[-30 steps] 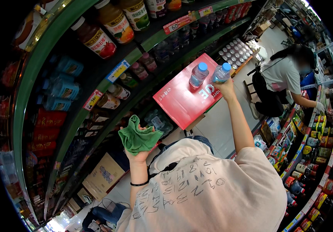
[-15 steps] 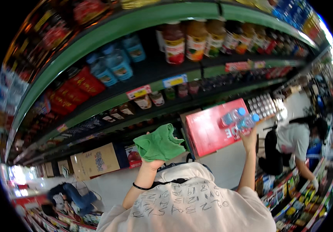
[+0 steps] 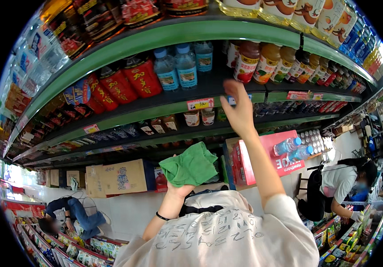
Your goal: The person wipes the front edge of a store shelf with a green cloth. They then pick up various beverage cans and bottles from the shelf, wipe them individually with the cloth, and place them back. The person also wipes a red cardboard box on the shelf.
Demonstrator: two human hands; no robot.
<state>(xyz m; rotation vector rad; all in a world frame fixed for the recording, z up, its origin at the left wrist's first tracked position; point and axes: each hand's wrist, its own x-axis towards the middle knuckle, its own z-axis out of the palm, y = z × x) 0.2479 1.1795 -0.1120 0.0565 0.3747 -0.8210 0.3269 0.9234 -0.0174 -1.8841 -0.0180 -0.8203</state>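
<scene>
My left hand (image 3: 181,189) is closed on a crumpled green cloth (image 3: 189,165), which covers most of its fingers. My right hand (image 3: 239,107) reaches up to the front edge of the green-edged shelf (image 3: 164,113), its thumb apart from the fingers and nothing held; the fingertips are slightly blurred. Just beyond it stands a dark red juice bottle (image 3: 247,62), first in a row of juice bottles. To the left are blue-labelled water bottles (image 3: 185,66), with a dark gap between the two groups. Two blue-capped water bottles (image 3: 288,146) lie on a red carton (image 3: 267,147) below my right forearm.
Red multipacks (image 3: 142,76) fill the shelf further left, and large oil bottles (image 3: 279,10) stand above. Cardboard cartons (image 3: 124,178) sit along the shelf foot. One person (image 3: 338,182) works at shelving on the right; another (image 3: 79,216) is low down at left.
My right hand has left the bottles on the red carton and risen to the shelf edge. The shelf goods appear further right in view. The green cloth stays in my left hand.
</scene>
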